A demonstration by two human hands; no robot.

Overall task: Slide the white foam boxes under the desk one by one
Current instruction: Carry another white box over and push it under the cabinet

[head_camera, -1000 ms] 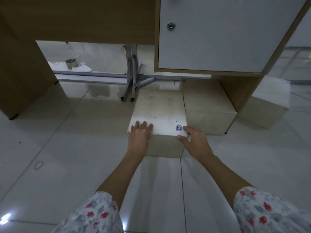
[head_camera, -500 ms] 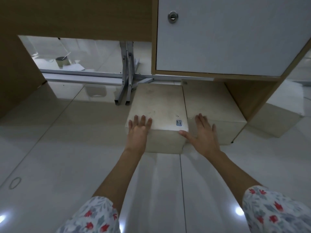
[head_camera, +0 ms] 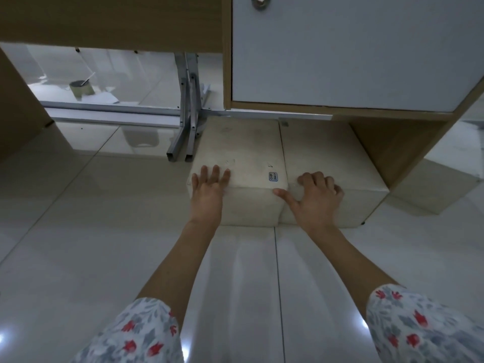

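My left hand (head_camera: 208, 191) lies flat and open on the near edge of the left foam box (head_camera: 239, 155). The fingers (head_camera: 214, 172) reach onto the top and the palm is against the front. It is not holding anything. My right hand (head_camera: 318, 196) is on the near edge of the right foam box (head_camera: 324, 150). Its fingers curl over the top corner and the thumb points across to the left box. This grip is half bent, pressing on the box, not closed around it.

The two boxes sit side by side on the floor (head_camera: 78, 231) and touch each other. Their front faces line up. Their far ends are under the white cabinet door (head_camera: 353, 48) of the counter (head_camera: 104, 19). A small blue sticker (head_camera: 273, 176) is on the top of the left box, near its right corner. The metal legs (head_camera: 186, 127) stand just beside the left box. A third foam box (head_camera: 429, 189) is off to the right, past the wooden side panel (head_camera: 390, 148). A small can (head_camera: 81, 88) stands far back under the counter. My sleeves (head_camera: 136, 334) have red flowers on them.
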